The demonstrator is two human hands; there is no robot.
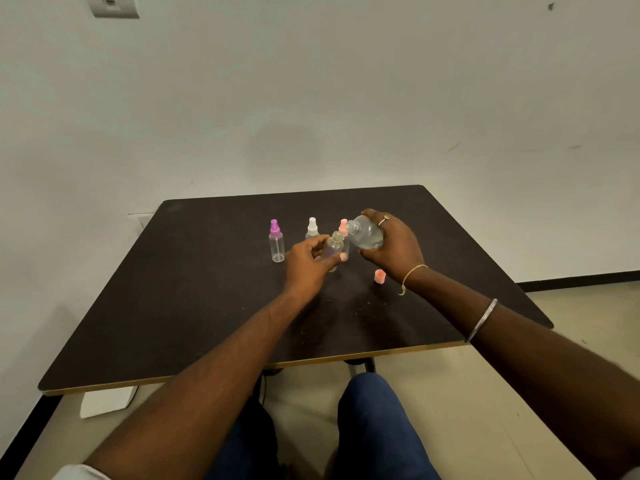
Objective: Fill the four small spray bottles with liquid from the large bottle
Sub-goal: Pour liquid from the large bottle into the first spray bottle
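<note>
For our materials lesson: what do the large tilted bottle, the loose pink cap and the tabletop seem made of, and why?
Large bottle: clear glossy plastic, possibly glass; the liquid shows through its wall. Pink cap: opaque plastic, evenly coloured, dull sheen. Tabletop: dark matte laminate over board, probably; a pale edge strip shows along its near side.

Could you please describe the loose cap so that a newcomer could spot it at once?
Start at the dark table. Beside the wrist of the right hand stands a small pink cap. Unlike the pink spray top farther back, it sits alone on the tabletop, on no bottle.
</note>
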